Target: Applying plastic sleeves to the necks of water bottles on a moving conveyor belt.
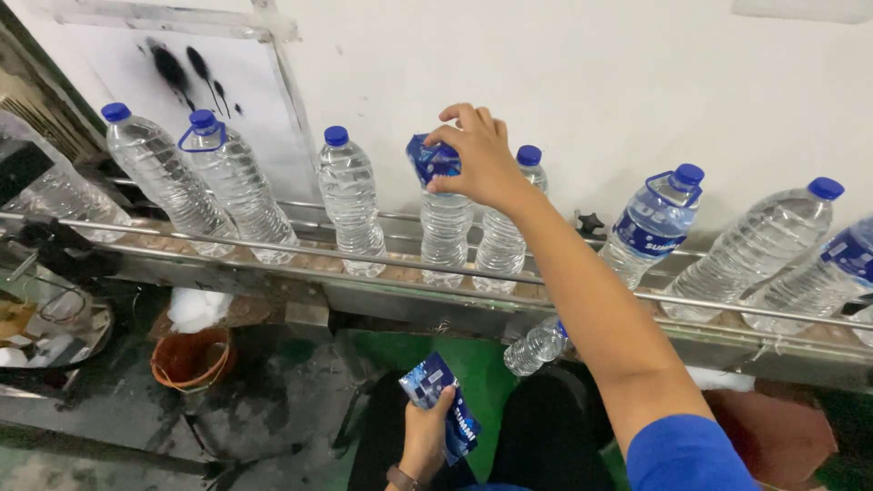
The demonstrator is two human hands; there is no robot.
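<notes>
Along the conveyor rail in front of me stood clear water bottles with blue caps, one bare and upright, another already wearing a blue label. An orange bucket sat on the floor below, white rags just above it. A small bottle lay tilted under the rail.

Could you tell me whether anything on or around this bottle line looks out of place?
Yes: one clear bottle lies on its side below the conveyor rail, while the others stand on the belt. Black spray marks stain the white wall panel.
</notes>
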